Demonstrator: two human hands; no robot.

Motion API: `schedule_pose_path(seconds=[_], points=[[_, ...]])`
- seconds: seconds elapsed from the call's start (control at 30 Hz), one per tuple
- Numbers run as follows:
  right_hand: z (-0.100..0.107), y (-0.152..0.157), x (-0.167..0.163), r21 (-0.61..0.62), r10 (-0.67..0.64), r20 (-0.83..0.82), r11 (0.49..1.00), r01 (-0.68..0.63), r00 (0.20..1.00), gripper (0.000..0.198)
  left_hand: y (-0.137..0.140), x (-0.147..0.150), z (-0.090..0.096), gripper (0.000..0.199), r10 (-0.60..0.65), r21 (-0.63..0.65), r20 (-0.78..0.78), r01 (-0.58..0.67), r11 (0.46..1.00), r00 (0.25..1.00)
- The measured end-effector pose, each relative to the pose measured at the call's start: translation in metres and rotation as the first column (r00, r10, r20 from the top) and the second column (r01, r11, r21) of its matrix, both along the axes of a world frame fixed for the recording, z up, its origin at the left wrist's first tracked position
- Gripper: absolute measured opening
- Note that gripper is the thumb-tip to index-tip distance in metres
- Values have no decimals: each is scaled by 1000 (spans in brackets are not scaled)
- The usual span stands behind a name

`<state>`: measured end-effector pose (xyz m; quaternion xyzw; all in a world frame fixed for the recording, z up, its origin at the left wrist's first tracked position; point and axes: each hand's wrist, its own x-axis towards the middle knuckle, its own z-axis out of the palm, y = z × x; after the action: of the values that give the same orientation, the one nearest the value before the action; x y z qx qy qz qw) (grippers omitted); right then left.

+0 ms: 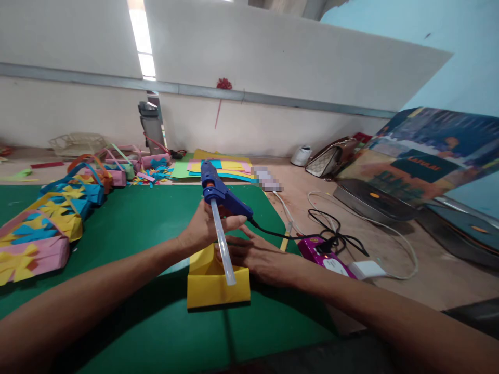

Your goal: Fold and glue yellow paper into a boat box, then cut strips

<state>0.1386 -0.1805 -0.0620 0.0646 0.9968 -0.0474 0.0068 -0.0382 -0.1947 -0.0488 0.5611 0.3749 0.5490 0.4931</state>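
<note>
My left hand (200,228) is closed around a blue hot glue gun (224,195), held above the green mat. A long clear glue stick (223,244) pokes out of its back end towards me. Under it stands a folded yellow paper box (218,291) with an open top. My right hand (261,257) grips the box at its right side, the fingers reaching over into it. The glue gun's nozzle and some of my right fingertips are hidden.
Several finished paper baskets (58,213) line the left. Coloured paper sheets (218,163) and a phone (267,178) lie behind the green mat (156,223). The gun's black cable runs to a purple power strip (323,254) on the right, near tins (374,200).
</note>
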Motion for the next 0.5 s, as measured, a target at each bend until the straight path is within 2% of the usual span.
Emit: schedule_pose_path(seconds=[0.17, 0.37, 0.5], points=[[4, -4, 4, -43, -29, 34, 999, 30, 999, 56, 5, -1, -5, 23, 1, 23, -25, -1, 1000, 1000], [-11, 14, -5, 18, 2, -74, 1000, -1, 997, 44, 6, -3, -6, 22, 17, 16, -27, -17, 1000, 999], [-7, -1, 3, -31, -47, 3, 998, 47, 999, 52, 8, -3, -8, 23, 56, 12, -55, -55, 998, 997]])
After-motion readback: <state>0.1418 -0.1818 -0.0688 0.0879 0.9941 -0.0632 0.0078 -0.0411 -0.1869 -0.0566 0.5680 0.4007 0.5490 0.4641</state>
